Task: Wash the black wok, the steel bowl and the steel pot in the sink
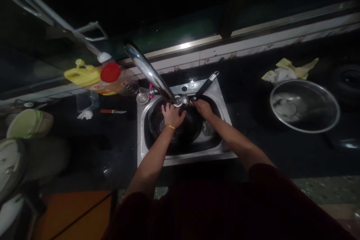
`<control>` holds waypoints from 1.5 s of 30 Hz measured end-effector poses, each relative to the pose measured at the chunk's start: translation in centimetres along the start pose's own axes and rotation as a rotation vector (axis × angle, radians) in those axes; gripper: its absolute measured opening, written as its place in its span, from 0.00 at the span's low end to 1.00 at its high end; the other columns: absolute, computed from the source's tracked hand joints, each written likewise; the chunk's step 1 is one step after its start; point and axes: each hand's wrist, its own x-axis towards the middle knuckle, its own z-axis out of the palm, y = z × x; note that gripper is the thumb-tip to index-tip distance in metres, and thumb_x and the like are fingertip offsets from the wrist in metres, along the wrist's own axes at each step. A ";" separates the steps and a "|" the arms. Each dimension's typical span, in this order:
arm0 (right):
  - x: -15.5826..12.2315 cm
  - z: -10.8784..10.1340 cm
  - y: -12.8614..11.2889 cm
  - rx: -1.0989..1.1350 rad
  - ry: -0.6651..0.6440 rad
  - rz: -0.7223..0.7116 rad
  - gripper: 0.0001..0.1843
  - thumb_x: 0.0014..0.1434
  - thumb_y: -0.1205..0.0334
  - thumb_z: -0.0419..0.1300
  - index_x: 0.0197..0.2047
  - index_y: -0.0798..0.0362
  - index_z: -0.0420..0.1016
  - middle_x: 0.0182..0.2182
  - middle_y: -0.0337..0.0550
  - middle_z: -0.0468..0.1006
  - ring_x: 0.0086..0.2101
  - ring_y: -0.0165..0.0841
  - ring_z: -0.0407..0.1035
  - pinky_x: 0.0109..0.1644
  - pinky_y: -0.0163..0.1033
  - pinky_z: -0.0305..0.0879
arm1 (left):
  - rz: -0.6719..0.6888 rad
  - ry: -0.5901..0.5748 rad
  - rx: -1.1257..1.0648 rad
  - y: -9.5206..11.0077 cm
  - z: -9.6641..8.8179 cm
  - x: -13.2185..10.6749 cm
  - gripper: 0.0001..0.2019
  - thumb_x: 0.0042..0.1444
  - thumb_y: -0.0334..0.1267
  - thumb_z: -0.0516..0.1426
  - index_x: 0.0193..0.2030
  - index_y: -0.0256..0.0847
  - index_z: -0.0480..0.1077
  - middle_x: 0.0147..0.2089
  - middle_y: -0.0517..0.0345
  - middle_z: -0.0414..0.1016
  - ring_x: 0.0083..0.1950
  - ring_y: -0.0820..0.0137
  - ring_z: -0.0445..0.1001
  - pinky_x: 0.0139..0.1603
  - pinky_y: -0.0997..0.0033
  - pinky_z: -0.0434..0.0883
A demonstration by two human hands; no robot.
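A dark round pan (191, 125) lies in the steel sink (225, 114), its black handle (203, 89) sticking out over the back right rim. My left hand (172, 115), with a gold bangle at the wrist, is over the pan just under the tap outlet (178, 100). Its fingers are spread. My right hand (204, 109) is closed at the pan's edge where the handle joins it; part of the grip is hidden. The chrome tap (149, 69) arches above the sink.
Left of the sink lie a small knife (113, 111), a yellow jug (84, 77) and a red-lidded jar (110, 72). A green-rimmed tub (29, 123) stands farther left. On the right are a large clear bowl (305, 129) and a yellow cloth (302, 69).
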 end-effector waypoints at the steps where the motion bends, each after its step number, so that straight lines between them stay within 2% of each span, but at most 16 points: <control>1: -0.6 0.0 0.2 -0.005 -0.031 0.038 0.17 0.66 0.65 0.47 0.43 0.56 0.78 0.34 0.48 0.77 0.37 0.34 0.69 0.42 0.35 0.62 | -0.001 0.001 0.009 0.0 0.0 0.0 0.25 0.58 0.54 0.50 0.58 0.47 0.68 0.62 0.48 0.66 0.67 0.49 0.54 0.68 0.41 0.43; 3: -1.6 -0.3 0.6 0.007 -0.036 0.138 0.17 0.65 0.65 0.48 0.40 0.56 0.79 0.32 0.48 0.77 0.36 0.34 0.69 0.41 0.35 0.62 | -0.001 0.009 0.019 0.0 0.1 0.0 0.25 0.58 0.54 0.50 0.58 0.47 0.68 0.61 0.48 0.66 0.66 0.49 0.55 0.68 0.41 0.43; 4: -1.7 -0.7 0.5 0.026 0.009 0.180 0.17 0.66 0.64 0.47 0.40 0.56 0.79 0.32 0.47 0.77 0.36 0.34 0.69 0.41 0.36 0.63 | 0.001 0.014 0.022 0.0 0.1 0.0 0.25 0.58 0.54 0.50 0.58 0.47 0.68 0.61 0.48 0.66 0.66 0.49 0.56 0.68 0.41 0.43; 7: 0.1 -1.9 -0.6 0.116 0.315 0.240 0.21 0.68 0.60 0.43 0.51 0.55 0.74 0.40 0.50 0.77 0.42 0.36 0.69 0.47 0.39 0.64 | 0.008 0.027 0.030 -0.1 0.2 0.1 0.25 0.58 0.54 0.50 0.58 0.46 0.69 0.59 0.47 0.68 0.65 0.49 0.57 0.68 0.41 0.44; 8: 1.1 -2.2 -1.2 0.141 0.393 0.229 0.22 0.68 0.60 0.41 0.56 0.55 0.71 0.43 0.51 0.76 0.44 0.37 0.68 0.49 0.41 0.63 | 0.009 0.027 0.033 -0.1 0.2 0.1 0.25 0.58 0.54 0.50 0.58 0.46 0.69 0.58 0.47 0.68 0.65 0.49 0.57 0.67 0.42 0.44; 9: 1.9 -2.2 -1.7 0.163 0.419 0.198 0.23 0.68 0.61 0.41 0.58 0.54 0.68 0.45 0.51 0.75 0.46 0.37 0.67 0.51 0.42 0.63 | 0.007 0.025 0.036 -0.2 0.2 0.1 0.25 0.58 0.54 0.50 0.58 0.46 0.69 0.58 0.47 0.69 0.65 0.49 0.58 0.67 0.42 0.45; 11: 2.7 -1.8 -2.2 0.185 0.329 0.114 0.22 0.67 0.63 0.43 0.59 0.54 0.69 0.46 0.52 0.74 0.47 0.37 0.66 0.52 0.43 0.62 | 0.001 0.014 0.046 -0.2 0.2 0.1 0.25 0.58 0.54 0.50 0.58 0.46 0.68 0.57 0.47 0.70 0.64 0.50 0.59 0.67 0.42 0.46; 14: 1.4 -0.7 -1.6 0.145 0.127 0.041 0.20 0.65 0.67 0.46 0.54 0.56 0.73 0.46 0.53 0.74 0.47 0.38 0.65 0.52 0.43 0.62 | -0.003 0.009 0.067 -0.2 0.1 0.1 0.25 0.58 0.54 0.50 0.58 0.46 0.69 0.56 0.47 0.71 0.62 0.50 0.61 0.67 0.42 0.46; 18: -0.6 -0.6 -0.4 0.081 0.042 -0.078 0.20 0.63 0.65 0.50 0.56 0.54 0.72 0.52 0.53 0.70 0.49 0.40 0.62 0.54 0.47 0.60 | 0.001 0.022 0.070 -0.1 0.2 0.0 0.25 0.59 0.54 0.49 0.58 0.46 0.68 0.56 0.47 0.71 0.62 0.50 0.62 0.67 0.42 0.46; 21: 0.3 -1.2 -0.8 0.045 -0.022 -0.068 0.18 0.64 0.65 0.50 0.54 0.56 0.73 0.48 0.53 0.71 0.46 0.39 0.63 0.52 0.43 0.61 | -0.002 0.018 0.064 -0.1 0.2 0.1 0.25 0.59 0.54 0.50 0.58 0.46 0.68 0.56 0.46 0.71 0.61 0.50 0.62 0.66 0.42 0.47; 25: 1.5 -1.2 -1.9 -0.037 -0.037 0.055 0.17 0.66 0.65 0.48 0.51 0.54 0.75 0.41 0.50 0.73 0.41 0.35 0.66 0.45 0.36 0.62 | -0.016 -0.013 0.066 -0.1 0.2 0.2 0.25 0.58 0.54 0.50 0.58 0.45 0.68 0.53 0.45 0.73 0.59 0.49 0.64 0.65 0.40 0.48; 30: 0.6 -1.0 -1.9 -0.041 -0.062 0.043 0.18 0.65 0.68 0.47 0.52 0.54 0.73 0.41 0.49 0.73 0.40 0.34 0.66 0.44 0.35 0.62 | -0.009 -0.014 0.060 -0.1 0.2 0.2 0.25 0.59 0.53 0.49 0.58 0.45 0.68 0.56 0.45 0.71 0.61 0.48 0.62 0.65 0.39 0.49; 35: 0.6 -1.5 -2.1 -0.071 -0.098 0.008 0.16 0.64 0.69 0.48 0.49 0.57 0.74 0.41 0.50 0.74 0.40 0.35 0.66 0.44 0.36 0.60 | -0.006 -0.011 0.065 -0.2 0.2 0.2 0.24 0.58 0.53 0.50 0.57 0.45 0.69 0.57 0.46 0.70 0.61 0.50 0.62 0.65 0.40 0.49; 39: 0.7 -1.8 -2.3 -0.071 -0.140 0.042 0.18 0.64 0.71 0.47 0.50 0.57 0.74 0.41 0.50 0.74 0.41 0.35 0.66 0.45 0.36 0.60 | -0.004 -0.013 0.065 -0.2 0.2 0.2 0.24 0.59 0.52 0.50 0.58 0.46 0.68 0.58 0.47 0.70 0.61 0.50 0.62 0.65 0.41 0.48; 45: 0.2 -2.1 -1.8 -0.059 -0.197 0.035 0.20 0.63 0.72 0.46 0.53 0.56 0.72 0.44 0.51 0.73 0.43 0.36 0.65 0.47 0.37 0.60 | -0.004 -0.016 0.089 -0.2 0.3 0.2 0.25 0.59 0.53 0.50 0.60 0.47 0.66 0.67 0.50 0.60 0.66 0.50 0.56 0.66 0.42 0.46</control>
